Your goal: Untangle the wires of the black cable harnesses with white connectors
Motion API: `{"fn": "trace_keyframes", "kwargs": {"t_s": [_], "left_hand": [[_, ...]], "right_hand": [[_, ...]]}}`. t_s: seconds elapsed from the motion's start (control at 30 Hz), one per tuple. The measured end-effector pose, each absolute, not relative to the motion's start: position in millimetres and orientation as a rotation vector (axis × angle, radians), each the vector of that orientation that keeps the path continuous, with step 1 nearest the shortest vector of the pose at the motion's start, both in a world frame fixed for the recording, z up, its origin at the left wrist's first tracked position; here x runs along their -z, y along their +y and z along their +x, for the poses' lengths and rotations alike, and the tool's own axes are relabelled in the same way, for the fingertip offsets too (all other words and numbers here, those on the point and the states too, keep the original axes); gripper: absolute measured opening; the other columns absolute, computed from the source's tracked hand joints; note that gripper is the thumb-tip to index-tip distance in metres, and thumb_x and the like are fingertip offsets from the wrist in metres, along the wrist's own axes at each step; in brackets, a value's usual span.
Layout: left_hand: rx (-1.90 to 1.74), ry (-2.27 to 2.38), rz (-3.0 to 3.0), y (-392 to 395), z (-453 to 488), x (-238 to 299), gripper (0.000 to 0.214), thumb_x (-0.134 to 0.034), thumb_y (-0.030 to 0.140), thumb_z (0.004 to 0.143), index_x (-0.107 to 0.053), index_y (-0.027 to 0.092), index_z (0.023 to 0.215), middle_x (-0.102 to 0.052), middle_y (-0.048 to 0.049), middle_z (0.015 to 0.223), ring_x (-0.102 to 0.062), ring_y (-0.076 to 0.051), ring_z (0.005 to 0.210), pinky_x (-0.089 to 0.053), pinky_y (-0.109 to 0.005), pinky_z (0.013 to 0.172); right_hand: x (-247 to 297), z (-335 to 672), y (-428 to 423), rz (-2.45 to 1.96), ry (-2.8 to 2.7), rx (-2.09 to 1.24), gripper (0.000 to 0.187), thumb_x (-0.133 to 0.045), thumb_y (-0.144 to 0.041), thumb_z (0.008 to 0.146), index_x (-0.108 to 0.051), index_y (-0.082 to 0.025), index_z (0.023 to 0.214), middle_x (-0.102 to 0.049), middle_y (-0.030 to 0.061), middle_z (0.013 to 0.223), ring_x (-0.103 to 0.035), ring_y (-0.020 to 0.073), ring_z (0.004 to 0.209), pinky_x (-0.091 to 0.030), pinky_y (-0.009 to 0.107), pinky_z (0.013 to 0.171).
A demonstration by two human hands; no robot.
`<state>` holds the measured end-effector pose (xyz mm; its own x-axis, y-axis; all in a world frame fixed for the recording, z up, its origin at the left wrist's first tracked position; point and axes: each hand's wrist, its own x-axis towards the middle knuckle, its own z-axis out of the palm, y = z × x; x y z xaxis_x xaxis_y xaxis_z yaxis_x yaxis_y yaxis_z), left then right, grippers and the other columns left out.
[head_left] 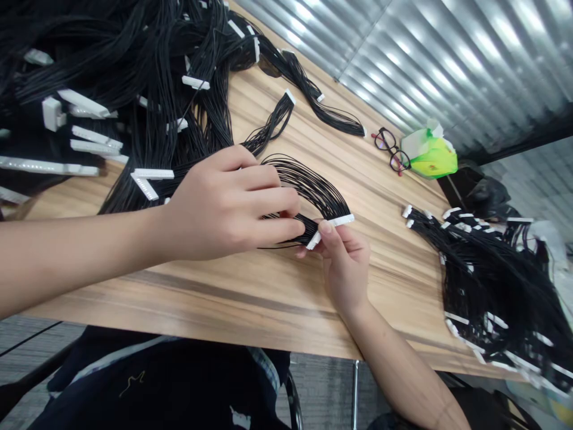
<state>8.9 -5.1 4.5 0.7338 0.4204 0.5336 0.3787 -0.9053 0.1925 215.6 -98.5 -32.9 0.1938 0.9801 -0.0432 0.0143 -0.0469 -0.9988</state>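
A black wire harness (316,182) arches over the wooden table between my hands. Two white connectors meet at its right end: one white connector (314,240) tilts downward, and another white connector (344,220) points right. My right hand (347,266) pinches them between thumb and fingers where they come together. From the left, my left hand (235,206) reaches over the harness, its fingers curled on the black wires just short of the connectors. The thumb of that hand is hidden beneath. Beside its wrist lie two more white connectors (153,174), touching in a V.
A big heap of black harnesses (152,60) covers the table's far left. Another harness pile (501,280) lies at the right end. Glasses (392,149) and a green-and-white tissue pack (430,152) rest near the back edge, below a corrugated metallic wall (425,54).
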Motion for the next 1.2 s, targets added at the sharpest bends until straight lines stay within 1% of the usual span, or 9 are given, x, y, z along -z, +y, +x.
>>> {"fn": "trace_keyframes", "kwargs": {"t_s": [0.3,0.47,0.57,0.7,0.77,0.87,1.0,1.1,1.2], "left_hand": [[-0.986,0.577,2.850,-3.6,8.9,-4.4,0.038,-0.048,0.031,0.110,-0.079,0.036,0.087,-0.078,0.0073,0.085,-0.065,-0.012,0.075,-0.033,-0.032,0.065],[-0.930,0.612,2.804,-7.5,10.3,3.2,0.028,-0.054,0.035,0.110,-0.076,0.028,0.093,-0.079,0.0047,0.091,-0.066,-0.013,0.078,-0.036,-0.033,0.068],[-0.878,0.621,2.723,-11.3,10.2,8.9,0.020,-0.057,0.032,0.108,-0.072,0.023,0.099,-0.077,0.0020,0.095,-0.067,-0.014,0.082,-0.040,-0.030,0.070],[-0.740,0.622,2.635,-13.3,10.5,10.7,0.015,-0.058,0.027,0.105,-0.069,0.021,0.096,-0.074,0.0001,0.098,-0.066,-0.014,0.082,-0.040,-0.027,0.070],[-0.762,0.608,2.666,-12.0,10.6,10.0,0.018,-0.058,0.025,0.103,-0.065,0.020,0.088,-0.071,0.0002,0.089,-0.061,-0.014,0.075,-0.038,-0.028,0.069],[-0.920,0.469,2.781,-7.7,8.2,7.1,0.035,-0.057,0.027,0.105,-0.054,0.020,0.070,-0.060,0.0025,0.071,-0.052,-0.014,0.066,-0.035,-0.031,0.068],[-0.977,0.217,2.616,0.0,0.7,-2.3,0.058,-0.049,0.040,0.112,-0.037,0.019,0.059,-0.041,0.0062,0.055,-0.037,-0.008,0.055,-0.029,-0.026,0.060],[-0.951,0.233,2.512,7.7,-4.0,-7.5,0.062,-0.039,0.046,0.115,-0.043,0.018,0.060,-0.038,0.0065,0.055,-0.033,-0.006,0.052,-0.026,-0.023,0.054],[-0.998,0.496,2.697,16.9,-7.1,-5.7,0.048,-0.042,0.035,0.113,-0.061,0.019,0.072,-0.059,0.0030,0.065,-0.051,-0.009,0.057,-0.030,-0.024,0.054]], "right_hand": [[32.0,212.7,-98.2,-1.297,-1.012,-1.114,0.037,-0.083,-0.058,0.086,-0.077,-0.024,0.072,-0.074,-0.0006,0.061,-0.068,0.0161,0.048,-0.065,0.031,0.051],[31.4,210.9,-98.1,-1.273,-1.020,-1.062,0.032,-0.084,-0.051,0.088,-0.079,-0.024,0.073,-0.076,-0.0017,0.063,-0.069,0.0142,0.048,-0.065,0.028,0.054],[29.8,209.3,-97.6,-1.285,-1.057,-1.020,0.029,-0.084,-0.050,0.088,-0.080,-0.024,0.075,-0.077,-0.0016,0.064,-0.068,0.0137,0.047,-0.066,0.028,0.055],[25.1,206.0,-98.1,-1.344,-1.143,-0.970,0.034,-0.084,-0.054,0.087,-0.079,-0.024,0.073,-0.078,-0.0001,0.063,-0.069,0.0158,0.046,-0.066,0.030,0.053],[23.3,205.2,-98.8,-1.361,-1.183,-0.947,0.036,-0.082,-0.056,0.087,-0.079,-0.023,0.071,-0.078,0.0007,0.062,-0.071,0.0170,0.049,-0.065,0.030,0.053],[24.0,208.9,-97.7,-1.344,-1.152,-0.979,0.036,-0.083,-0.054,0.087,-0.079,-0.023,0.070,-0.078,0.0004,0.063,-0.073,0.0173,0.051,-0.066,0.029,0.054],[30.6,224.1,-90.2,-1.325,-1.036,-1.022,0.040,-0.087,-0.059,0.081,-0.077,-0.024,0.065,-0.075,-0.0012,0.058,-0.069,0.0168,0.046,-0.064,0.030,0.050],[33.7,233.0,-86.2,-1.334,-1.041,-0.995,0.042,-0.088,-0.061,0.079,-0.077,-0.023,0.064,-0.075,-0.0002,0.057,-0.071,0.0191,0.048,-0.063,0.031,0.050],[31.5,231.7,-88.9,-1.340,-1.138,-0.968,0.040,-0.085,-0.061,0.082,-0.081,-0.023,0.070,-0.078,0.0015,0.058,-0.073,0.0204,0.050,-0.064,0.032,0.052]]}}
